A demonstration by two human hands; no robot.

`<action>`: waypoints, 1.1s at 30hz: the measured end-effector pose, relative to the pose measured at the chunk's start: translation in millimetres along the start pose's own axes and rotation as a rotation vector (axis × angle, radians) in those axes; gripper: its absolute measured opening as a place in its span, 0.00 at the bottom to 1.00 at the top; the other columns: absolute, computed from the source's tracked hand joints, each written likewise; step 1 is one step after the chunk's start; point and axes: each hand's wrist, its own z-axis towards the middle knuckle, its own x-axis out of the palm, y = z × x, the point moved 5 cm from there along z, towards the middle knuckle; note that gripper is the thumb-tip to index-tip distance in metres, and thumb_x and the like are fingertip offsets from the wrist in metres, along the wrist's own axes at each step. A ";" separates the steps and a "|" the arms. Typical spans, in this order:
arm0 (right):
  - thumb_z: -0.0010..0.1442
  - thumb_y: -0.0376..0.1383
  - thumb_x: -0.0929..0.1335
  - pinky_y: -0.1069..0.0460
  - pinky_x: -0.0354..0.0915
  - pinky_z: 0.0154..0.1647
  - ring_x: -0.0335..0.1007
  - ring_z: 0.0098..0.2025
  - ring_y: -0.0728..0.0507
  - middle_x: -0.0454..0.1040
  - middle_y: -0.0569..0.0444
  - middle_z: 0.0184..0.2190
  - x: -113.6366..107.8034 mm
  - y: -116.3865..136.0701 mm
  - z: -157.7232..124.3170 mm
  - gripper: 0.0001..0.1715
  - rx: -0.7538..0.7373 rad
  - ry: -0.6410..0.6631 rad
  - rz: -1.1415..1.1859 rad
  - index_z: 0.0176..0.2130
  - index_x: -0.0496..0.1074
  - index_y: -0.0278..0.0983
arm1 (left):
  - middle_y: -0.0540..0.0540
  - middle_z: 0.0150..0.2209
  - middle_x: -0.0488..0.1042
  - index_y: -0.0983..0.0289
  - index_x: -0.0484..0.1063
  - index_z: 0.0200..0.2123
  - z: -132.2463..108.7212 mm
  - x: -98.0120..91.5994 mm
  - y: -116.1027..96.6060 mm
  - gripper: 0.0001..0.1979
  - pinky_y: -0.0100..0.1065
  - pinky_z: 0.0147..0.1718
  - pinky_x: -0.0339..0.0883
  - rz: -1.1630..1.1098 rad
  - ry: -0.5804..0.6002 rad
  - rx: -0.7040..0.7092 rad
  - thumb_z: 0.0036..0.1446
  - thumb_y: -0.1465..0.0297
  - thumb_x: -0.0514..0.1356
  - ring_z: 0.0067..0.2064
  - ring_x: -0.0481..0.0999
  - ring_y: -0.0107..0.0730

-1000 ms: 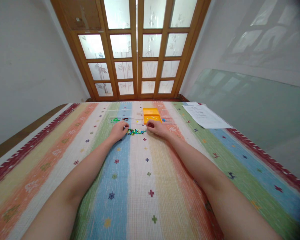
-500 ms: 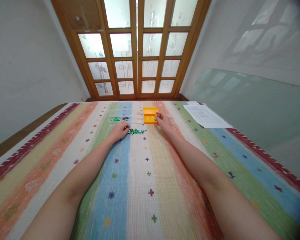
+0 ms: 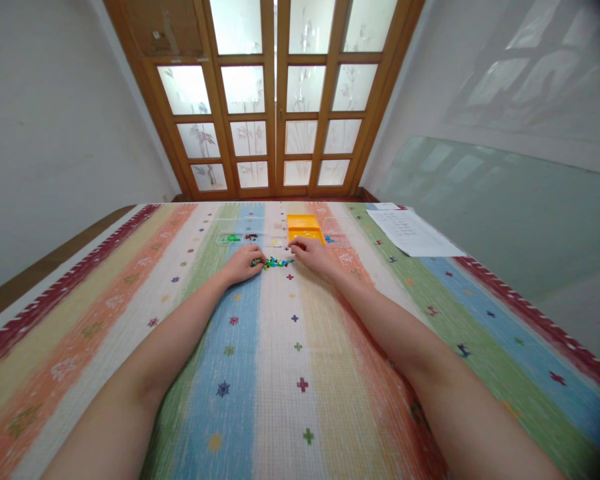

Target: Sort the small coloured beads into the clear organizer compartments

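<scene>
A small heap of tiny mixed-colour pieces [image 3: 277, 263], mostly green, blue and white, lies on the striped tablecloth. My left hand [image 3: 245, 263] rests at the heap's left edge, fingers curled closed against the pieces; whatever is between the fingertips is too small to make out. Just above and right of the heap is my right hand [image 3: 311, 255], its thumb and forefinger slightly apart with nothing visible between them. Behind it stands an orange box [image 3: 303, 222] with its lid raised and pale bits inside, partly covered by the hand.
Clear trays flank the orange box. They hold green pieces [image 3: 231, 238], dark brown pieces [image 3: 251, 237], a few yellow pieces [image 3: 275, 242] and blue pieces [image 3: 329, 239]. Printed paper sheets [image 3: 413, 232] lie at the far right of the table. Beyond the table are wooden glazed doors [image 3: 275, 133].
My right hand has moved from the orange box down and left toward the heap, uncovering the blue pieces. My left hand has shifted slightly right along the heap's edge.
</scene>
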 end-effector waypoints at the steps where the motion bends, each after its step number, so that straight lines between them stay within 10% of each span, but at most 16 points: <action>1: 0.69 0.35 0.67 0.51 0.67 0.44 0.75 0.40 0.44 0.81 0.51 0.40 7.8 10.6 -2.0 0.11 -0.033 0.057 -0.006 0.44 0.80 0.37 | 0.57 0.44 0.76 0.58 0.81 0.40 -0.2 0.1 0.5 0.10 0.44 0.56 0.67 0.001 0.002 -0.002 0.60 0.72 0.60 0.51 0.74 0.43; 10: 0.72 0.37 0.68 0.50 0.62 0.46 0.70 0.46 0.41 0.76 0.48 0.44 51.6 60.2 -23.8 0.13 -0.297 0.318 -0.294 0.52 0.79 0.40 | 0.56 0.42 0.76 0.59 0.80 0.37 -1.3 -2.5 10.5 0.09 0.44 0.54 0.67 0.003 -0.028 -0.006 0.61 0.73 0.59 0.49 0.74 0.42; 33: 0.69 0.32 0.69 0.51 0.60 0.45 0.69 0.43 0.43 0.75 0.50 0.39 45.7 53.0 -16.7 0.06 -0.246 0.181 -0.272 0.41 0.78 0.37 | 0.56 0.42 0.75 0.58 0.81 0.38 -2.3 -2.4 2.1 0.05 0.44 0.54 0.66 -0.023 -0.011 -0.022 0.61 0.66 0.64 0.49 0.73 0.43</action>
